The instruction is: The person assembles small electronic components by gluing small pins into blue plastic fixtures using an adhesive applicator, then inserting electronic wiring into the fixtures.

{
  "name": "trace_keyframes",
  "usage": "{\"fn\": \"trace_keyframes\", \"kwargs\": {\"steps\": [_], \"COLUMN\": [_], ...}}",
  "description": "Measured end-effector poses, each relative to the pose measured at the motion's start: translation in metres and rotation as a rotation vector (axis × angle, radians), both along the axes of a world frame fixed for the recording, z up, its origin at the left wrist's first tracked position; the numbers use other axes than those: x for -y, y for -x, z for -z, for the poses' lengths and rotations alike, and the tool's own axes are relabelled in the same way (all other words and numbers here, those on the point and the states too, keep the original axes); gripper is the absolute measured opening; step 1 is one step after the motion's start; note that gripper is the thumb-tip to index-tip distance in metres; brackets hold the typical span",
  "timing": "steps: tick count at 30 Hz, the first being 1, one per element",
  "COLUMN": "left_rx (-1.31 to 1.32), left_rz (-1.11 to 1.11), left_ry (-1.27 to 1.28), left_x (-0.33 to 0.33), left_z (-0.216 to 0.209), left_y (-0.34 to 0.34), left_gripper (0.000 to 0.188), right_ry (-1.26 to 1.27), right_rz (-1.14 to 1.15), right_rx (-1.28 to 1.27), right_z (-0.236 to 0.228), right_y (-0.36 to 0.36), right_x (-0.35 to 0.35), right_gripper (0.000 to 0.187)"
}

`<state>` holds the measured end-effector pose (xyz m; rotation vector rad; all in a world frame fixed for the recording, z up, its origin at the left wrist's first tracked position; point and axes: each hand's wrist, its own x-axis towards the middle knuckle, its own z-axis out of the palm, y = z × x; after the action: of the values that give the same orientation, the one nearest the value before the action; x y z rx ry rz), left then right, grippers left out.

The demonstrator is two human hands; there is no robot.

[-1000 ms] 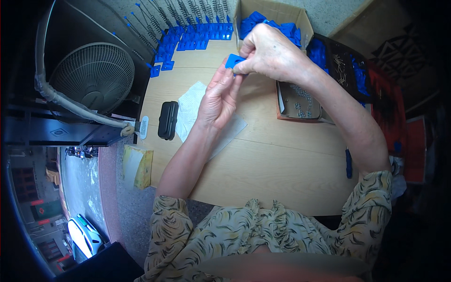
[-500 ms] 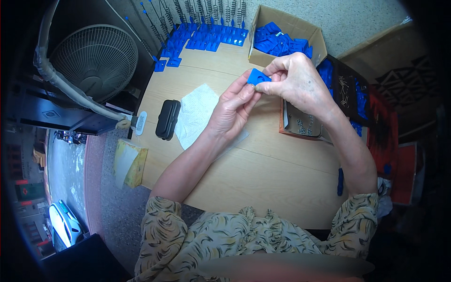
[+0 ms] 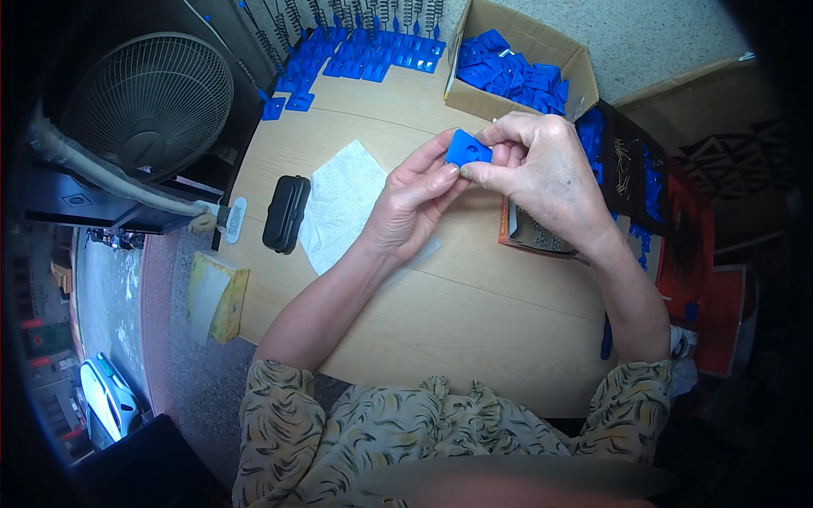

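Note:
A small flat blue plastic piece (image 3: 463, 147) with a round recess is held up over the middle of the table. My left hand (image 3: 408, 201) pinches its left and lower edge between thumb and fingers. From the right, my right hand (image 3: 555, 169) is closed on the same piece, its thumb at the lower edge and index finger near the upper right corner. Whether those right fingers also hold something small is hidden. Beneath my right wrist lies a shallow orange-edged tray (image 3: 542, 235) with small metal parts, partly covered by the hand.
Behind stands a cardboard box (image 3: 474, 100) of blue pieces. Far left are rows of blue pieces with springs (image 3: 360, 57). A black case (image 3: 286, 213) and white paper towel (image 3: 343, 203) lie left. A dark tray of metal pins (image 3: 622, 165) sits right; a fan (image 3: 152, 110) stands left.
The view has shifted slightly, so most things sit a bit differently in it. Both hands still grip the blue piece, which has turned slightly to show its recess more fully.

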<state>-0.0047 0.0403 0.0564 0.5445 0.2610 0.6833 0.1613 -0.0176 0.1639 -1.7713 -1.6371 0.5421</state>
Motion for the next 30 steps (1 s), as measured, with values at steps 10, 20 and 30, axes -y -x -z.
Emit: {"fn": "trace_keyframes", "kwargs": {"steps": [10,20,30], "left_rx": [-0.026,-0.022,-0.055], "left_rz": [-0.008,0.011,0.035], "left_ry": [-0.023,0.001,0.003], "left_x": [-0.0004,-0.0013,-0.0019], "left_z": [0.0046,0.0058,0.0054], "left_y": [-0.0007,-0.0007,0.0009], "left_gripper": [0.051,0.051,0.052], "right_ry": [-0.026,-0.028,0.000], "right_rz": [-0.022,-0.018,0.005], "right_rx": [0.031,0.014,-0.029], "right_z": [0.0062,0.0091,0.0088], "right_y": [-0.0011,-0.0011,0.0036], "right_x": [-0.0005,-0.0004,0.0005], "right_gripper": [0.029,0.031,0.032]}}
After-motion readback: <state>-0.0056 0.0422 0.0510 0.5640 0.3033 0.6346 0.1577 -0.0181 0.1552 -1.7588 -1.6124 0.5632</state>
